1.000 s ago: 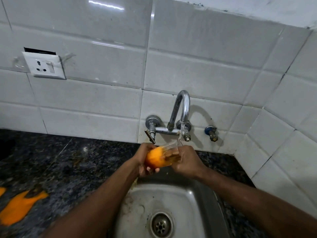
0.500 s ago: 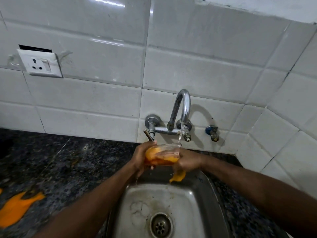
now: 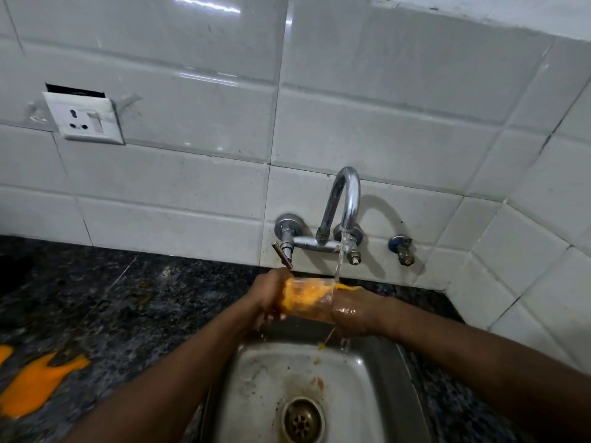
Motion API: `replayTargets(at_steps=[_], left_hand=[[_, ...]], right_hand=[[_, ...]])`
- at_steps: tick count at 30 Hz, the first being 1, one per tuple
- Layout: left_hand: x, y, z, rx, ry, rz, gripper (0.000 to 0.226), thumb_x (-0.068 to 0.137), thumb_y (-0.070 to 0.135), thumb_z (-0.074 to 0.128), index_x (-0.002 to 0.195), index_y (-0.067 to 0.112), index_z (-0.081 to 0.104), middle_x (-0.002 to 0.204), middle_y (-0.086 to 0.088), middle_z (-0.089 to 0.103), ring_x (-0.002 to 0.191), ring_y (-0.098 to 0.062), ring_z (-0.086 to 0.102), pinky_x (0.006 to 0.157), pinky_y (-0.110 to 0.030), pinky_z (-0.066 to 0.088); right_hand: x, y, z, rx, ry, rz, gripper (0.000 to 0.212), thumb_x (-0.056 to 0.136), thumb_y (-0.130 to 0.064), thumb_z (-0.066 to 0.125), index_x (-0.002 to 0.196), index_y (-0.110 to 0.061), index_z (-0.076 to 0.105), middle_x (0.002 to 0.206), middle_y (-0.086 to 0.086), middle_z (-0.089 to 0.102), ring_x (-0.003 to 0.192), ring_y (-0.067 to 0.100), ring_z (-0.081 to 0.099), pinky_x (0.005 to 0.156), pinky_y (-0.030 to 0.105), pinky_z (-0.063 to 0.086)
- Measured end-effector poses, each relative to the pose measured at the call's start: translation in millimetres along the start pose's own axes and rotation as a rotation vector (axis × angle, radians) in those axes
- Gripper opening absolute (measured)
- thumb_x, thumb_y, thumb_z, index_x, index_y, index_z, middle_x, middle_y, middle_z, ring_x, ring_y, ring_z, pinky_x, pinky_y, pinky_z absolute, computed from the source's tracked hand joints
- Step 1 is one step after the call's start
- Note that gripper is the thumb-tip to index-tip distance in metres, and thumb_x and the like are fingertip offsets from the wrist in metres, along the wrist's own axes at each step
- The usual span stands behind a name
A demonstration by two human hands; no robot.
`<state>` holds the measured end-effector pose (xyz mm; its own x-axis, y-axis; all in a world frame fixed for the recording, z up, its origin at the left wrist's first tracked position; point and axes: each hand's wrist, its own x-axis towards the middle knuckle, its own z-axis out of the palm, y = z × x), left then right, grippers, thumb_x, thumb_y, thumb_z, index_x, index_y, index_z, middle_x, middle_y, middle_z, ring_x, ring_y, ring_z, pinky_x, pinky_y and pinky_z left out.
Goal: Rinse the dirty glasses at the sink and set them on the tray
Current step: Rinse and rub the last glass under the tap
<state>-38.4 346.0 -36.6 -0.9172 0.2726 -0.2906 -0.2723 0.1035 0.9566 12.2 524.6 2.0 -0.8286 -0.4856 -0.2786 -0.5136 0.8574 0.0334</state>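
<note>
Glass [image 3: 307,299], wet and orange-smeared, lies sideways over sink [image 3: 380,394], gripped by left hand [image 3: 267,297] and right hand [image 3: 353,316]; slippery, it could drop

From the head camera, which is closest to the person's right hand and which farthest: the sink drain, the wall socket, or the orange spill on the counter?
Measured from the right hand:
1. Sink drain, below the hand in the basin, slightly left.
2. Orange spill, far left on the dark counter.
3. Wall socket, upper left on the tiled wall.

Spill and socket look nearly equal; that order is uncertain.
</note>
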Motion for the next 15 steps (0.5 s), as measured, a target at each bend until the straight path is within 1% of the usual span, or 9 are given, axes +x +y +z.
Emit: replayTargets(at_steps=[2,4,6,7,8,10,11,13,15], left_hand=[[2.6,0.1,-3.2,-0.004,-0.058,-0.022,0.035,0.099,0.043,0.048,0.104,0.011,0.062,0.097,-0.017,0.067,0.068,-0.025,0.063,0.046,-0.026,0.045],[5.5,-1.1,-4.0,-0.148,-0.028,0.08,0.036,0.097,0.044,0.052,0.101,0.011,0.063,0.1,-0.018,0.066,0.074,-0.031,0.064,0.043,-0.026,0.046],[4.7,-3.9,-3.2,-0.156,0.045,0.212,0.027,0.097,0.031,0.055,0.087,0.009,0.068,0.088,-0.014,0.065,0.073,-0.029,0.061,0.043,-0.026,0.045],[4.2,-5.5,-3.1,-0.112,0.069,0.228,0.026,0.096,0.026,0.055,0.082,0.008,0.069,0.079,-0.013,0.064,0.067,-0.027,0.06,0.042,-0.026,0.043],[3.8,-4.1,-2.7,-0.06,0.081,0.179,0.027,0.096,0.024,0.055,0.081,0.007,0.069,0.072,-0.012,0.063,0.058,-0.027,0.058,0.041,-0.025,0.04],[3.5,0.2,-3.8,0.021,0.046,-0.021,0.03,0.098,0.03,0.05,0.091,0.005,0.064,0.073,-0.016,0.063,0.047,-0.027,0.057,0.038,-0.022,0.038],[2.5,1.4,-5.3,0.043,0.011,-0.081,0.031,0.098,0.034,0.049,0.095,0.006,0.062,0.078,-0.016,0.064,0.048,-0.026,0.058,0.038,-0.022,0.039],[5.1,-1.9,-7.7,-0.03,-0.036,-0.009,0.031,0.097,0.039,0.052,0.097,0.01,0.063,0.088,-0.017,0.065,0.059,-0.028,0.062,0.041,-0.025,0.044],[3.2,-4.4,-8.5,-0.117,0.017,0.173,0.027,0.096,0.034,0.055,0.091,0.011,0.069,0.093,-0.014,0.066,0.075,-0.03,0.063,0.046,-0.028,0.048]], right_hand=[[-1.3,3.0,5.0,-0.042,0.061,-0.006,0.056,0.088,-0.009,0.064,0.14,-0.02,0.045,0.134,0.01,0.053,0.121,0.027,0.052,0.102,0.038,0.047],[-1.1,-2.0,0.1,0.232,0.095,-0.081,0.055,0.083,-0.007,0.064,0.13,-0.028,0.049,0.121,0.002,0.056,0.114,0.026,0.057,0.093,0.034,0.052],[-1.7,-3.4,-3.7,0.42,0.066,-0.138,0.059,0.084,0.002,0.06,0.125,-0.038,0.045,0.115,-0.004,0.053,0.108,0.021,0.058,0.087,0.027,0.053],[-1.6,-4.3,-2.8,0.386,0.054,-0.132,0.061,0.086,0.004,0.059,0.129,-0.036,0.044,0.118,-0.001,0.053,0.107,0.02,0.058,0.086,0.026,0.052],[-1.0,-6.3,-0.7,0.242,0.034,-0.104,0.057,0.088,0.002,0.059,0.135,-0.028,0.046,0.123,0.005,0.055,0.109,0.021,0.058,0.087,0.028,0.051],[-1.3,-9.7,3.6,-0.014,0.08,-0.07,0.048,0.093,-0.008,0.058,0.14,-0.016,0.046,0.134,0.012,0.053,0.121,0.027,0.053,0.099,0.034,0.047],[-2.8,-6.3,5.6,-0.054,0.098,-0.036,0.048,0.094,-0.01,0.057,0.141,-0.015,0.045,0.138,0.012,0.05,0.127,0.026,0.049,0.104,0.035,0.043],[-1.8,-8.4,2.3,0.056,0.119,-0.055,0.057,0.09,-0.006,0.06,0.143,-0.017,0.043,0.142,0.008,0.046,0.129,0.021,0.045,0.105,0.027,0.038],[-1.7,-7.2,0.8,0.318,0.082,-0.114,0.068,0.084,-0.001,0.063,0.145,-0.022,0.04,0.142,0.004,0.046,0.125,0.015,0.047,0.104,0.025,0.042]])
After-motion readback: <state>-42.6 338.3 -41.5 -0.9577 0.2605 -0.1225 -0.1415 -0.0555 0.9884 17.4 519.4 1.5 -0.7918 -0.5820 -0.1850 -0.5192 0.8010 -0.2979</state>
